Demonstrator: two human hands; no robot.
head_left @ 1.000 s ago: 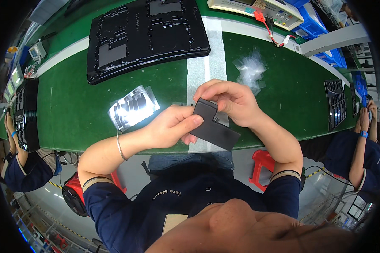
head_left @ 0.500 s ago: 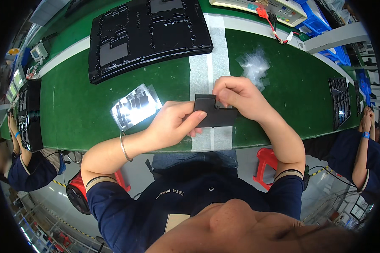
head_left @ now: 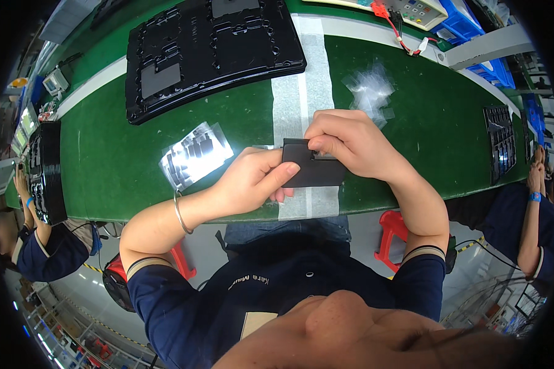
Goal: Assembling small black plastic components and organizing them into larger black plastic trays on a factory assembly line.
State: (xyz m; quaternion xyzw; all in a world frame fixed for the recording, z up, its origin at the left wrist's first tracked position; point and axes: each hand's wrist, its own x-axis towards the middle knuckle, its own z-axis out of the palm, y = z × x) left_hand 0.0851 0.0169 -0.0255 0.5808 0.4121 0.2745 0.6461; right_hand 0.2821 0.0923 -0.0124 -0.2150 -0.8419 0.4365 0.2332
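A flat, dark grey block (head_left: 308, 174) with a notch in its upper right edge is held over the pale strip on the bench. My left hand (head_left: 252, 178) grips its left side, thumb on top and fingers underneath. Curled at the notch, my right hand (head_left: 351, 144) has thumb and forefinger pinched together against the block's upper edge. Whatever lies between those fingertips is too small to make out. Left of my left hand lies a clear film sheet (head_left: 197, 155) with dark strips on it. Beyond my right hand is a loose heap of clear film pieces (head_left: 370, 91).
A stack of black moulded trays (head_left: 215, 61) stands at the back left of the green bench (head_left: 412, 154). More black trays (head_left: 46, 172) are at far left, another (head_left: 500, 144) at right. A white instrument (head_left: 418, 13) with red leads sits behind. Co-workers sit on both sides.
My right hand has shifted slightly left along the block's upper edge, its fingertips closer to the notch's left side. My left hand keeps its grip. The whole view has moved a little.
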